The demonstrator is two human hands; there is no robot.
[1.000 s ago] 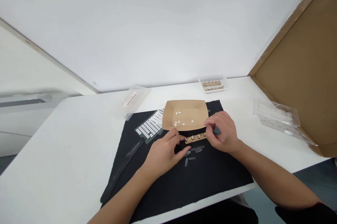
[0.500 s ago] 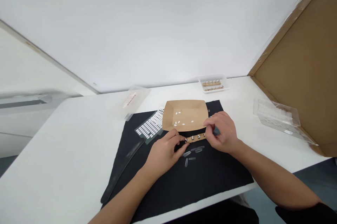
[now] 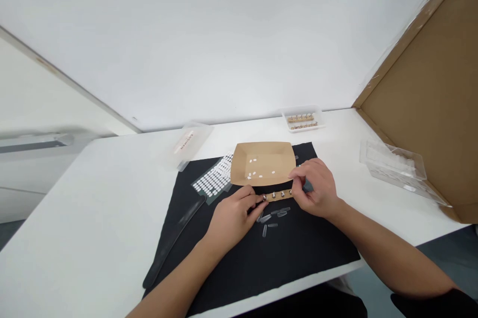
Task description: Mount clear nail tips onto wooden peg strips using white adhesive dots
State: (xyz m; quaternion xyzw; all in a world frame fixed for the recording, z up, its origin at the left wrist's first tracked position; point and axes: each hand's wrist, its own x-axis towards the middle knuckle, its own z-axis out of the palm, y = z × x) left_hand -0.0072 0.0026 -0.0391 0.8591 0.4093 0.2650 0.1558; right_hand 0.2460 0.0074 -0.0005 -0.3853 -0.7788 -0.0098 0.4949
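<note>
A narrow wooden nail tip stand point(image 3: 278, 195) with several small metal posts lies crosswise on the black cloth point(image 3: 239, 270). My left hand point(image 3: 233, 216) is closed, its thumb and forefinger pinching around the post at the left end. Over the right end, my right hand point(image 3: 315, 186) has its fingers curled together in a pinch. They cover that end, and what is between them is hidden. Several clear false nail tips point(image 3: 273, 226) are scattered just below the stand. Right behind it is a brown paper tray point(image 3: 274, 151) with several small white oval pieces inside.
A sheet of white oval tabs point(image 3: 213, 181) and a black curved strap point(image 3: 174, 238) lie left on the cloth. Behind are a translucent lid point(image 3: 190, 143) and a plastic box point(image 3: 317, 121) with more stands. A clear case point(image 3: 396, 161) sits right, near a cardboard panel point(image 3: 421, 108).
My left fingertips have shifted very slightly on the left-end post. The right hand and everything else look nearly unchanged.
</note>
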